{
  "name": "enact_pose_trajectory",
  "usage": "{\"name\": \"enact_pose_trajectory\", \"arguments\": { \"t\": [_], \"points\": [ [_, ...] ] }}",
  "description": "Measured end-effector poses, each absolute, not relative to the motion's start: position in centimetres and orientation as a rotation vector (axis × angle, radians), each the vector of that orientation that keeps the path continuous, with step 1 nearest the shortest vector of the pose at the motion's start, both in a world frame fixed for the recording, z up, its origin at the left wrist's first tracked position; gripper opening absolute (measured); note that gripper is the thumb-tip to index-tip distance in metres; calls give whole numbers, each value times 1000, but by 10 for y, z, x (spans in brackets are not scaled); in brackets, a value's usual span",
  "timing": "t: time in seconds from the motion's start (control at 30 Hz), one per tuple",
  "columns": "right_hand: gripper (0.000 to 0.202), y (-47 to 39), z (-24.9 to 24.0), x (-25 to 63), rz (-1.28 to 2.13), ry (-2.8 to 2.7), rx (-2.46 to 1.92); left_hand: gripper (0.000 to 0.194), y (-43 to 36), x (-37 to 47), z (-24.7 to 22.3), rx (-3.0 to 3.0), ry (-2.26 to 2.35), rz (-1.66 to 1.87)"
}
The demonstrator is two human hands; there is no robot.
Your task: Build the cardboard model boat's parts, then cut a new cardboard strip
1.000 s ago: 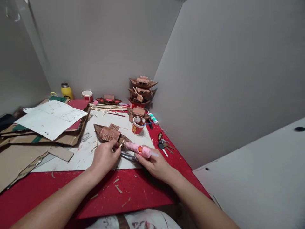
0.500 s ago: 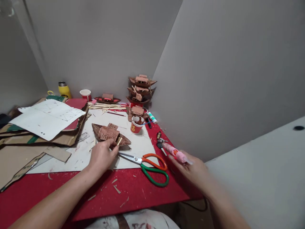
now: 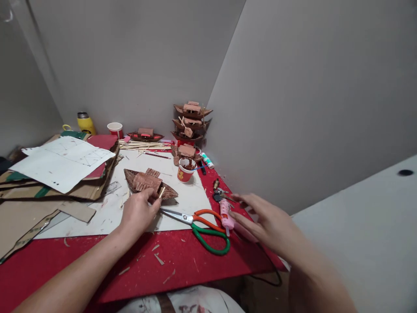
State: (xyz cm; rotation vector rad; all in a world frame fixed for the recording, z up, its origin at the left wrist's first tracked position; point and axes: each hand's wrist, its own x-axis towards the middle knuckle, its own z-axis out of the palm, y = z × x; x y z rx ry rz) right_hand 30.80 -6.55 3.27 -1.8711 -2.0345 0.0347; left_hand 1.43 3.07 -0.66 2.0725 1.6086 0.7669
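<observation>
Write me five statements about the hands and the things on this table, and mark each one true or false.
1. The left hand holds a thin pale strip. True.
2. The pink glue gun is beside the right hand. True.
3. The right hand grips the scissors. False: the scissors lie on the table.
4. The scissors have one orange and one green handle. True.
5. The yellow bottle stands to the right of the stacked boats in the picture. False: it stands to their left.

Craft workshop corner, grey walls (image 3: 293, 95), red-covered table (image 3: 140, 271), stacked model boats (image 3: 192, 109), scissors (image 3: 187, 218), glue gun (image 3: 226, 213), cardboard (image 3: 28, 216)
</observation>
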Motion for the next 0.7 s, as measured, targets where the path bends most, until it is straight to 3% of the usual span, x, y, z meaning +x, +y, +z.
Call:
{"name": "enact_pose_trajectory", "arguments": {
  "t": [0.17, 0.4, 0.7],
  "points": [
    [24, -22, 53, 257, 142, -2201, -1475, 14, 32, 15, -6, 2083, 1628, 745],
    [17, 56, 36, 210, 347, -2386, -1057, 13, 32, 15, -6, 2080, 1599, 752],
    [9, 83, 24, 194, 361, -2547, -1015, 12, 34, 15, -5, 2070, 1606, 702]
  ]
}}
